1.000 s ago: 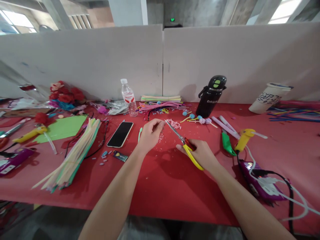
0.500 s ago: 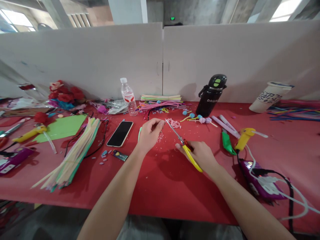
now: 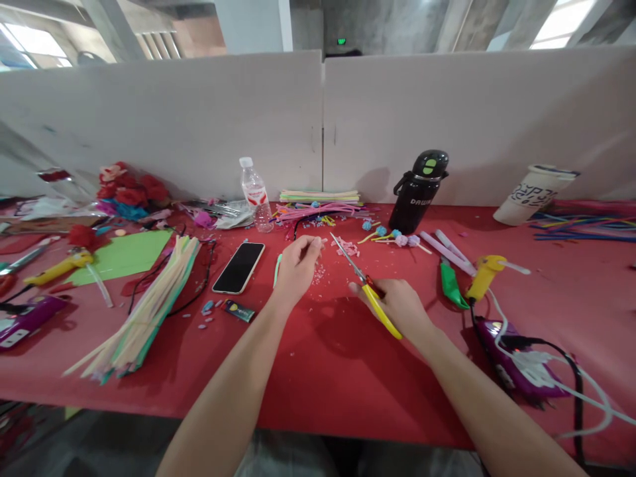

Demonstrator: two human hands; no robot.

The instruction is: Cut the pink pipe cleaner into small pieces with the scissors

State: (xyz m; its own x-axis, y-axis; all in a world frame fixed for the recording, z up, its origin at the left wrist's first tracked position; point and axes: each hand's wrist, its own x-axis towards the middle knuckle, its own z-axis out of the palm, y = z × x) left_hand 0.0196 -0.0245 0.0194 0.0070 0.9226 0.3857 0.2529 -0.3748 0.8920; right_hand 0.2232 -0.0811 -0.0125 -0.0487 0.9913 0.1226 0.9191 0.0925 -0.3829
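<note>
Yellow-handled scissors are in my right hand, with their blades pointing up and to the left. My left hand is closed in a pinch just left of the blade tips; a tiny pale pink bit seems to show at its fingertips, too small to make out. Cut pink pieces lie in a small pile behind the blades. Small pink crumbs are scattered on the red table beside my left hand. A light green strip lies partly behind that hand.
Left are a phone, a small tube and a pipe-cleaner bundle. Behind stand a clear bottle and a black bottle. A yellow glue gun and a purple power strip with cables are on the right.
My left fingertips and the scissor tips are slightly farther apart. The scissors remain in my right hand, and the view has shifted a little.
</note>
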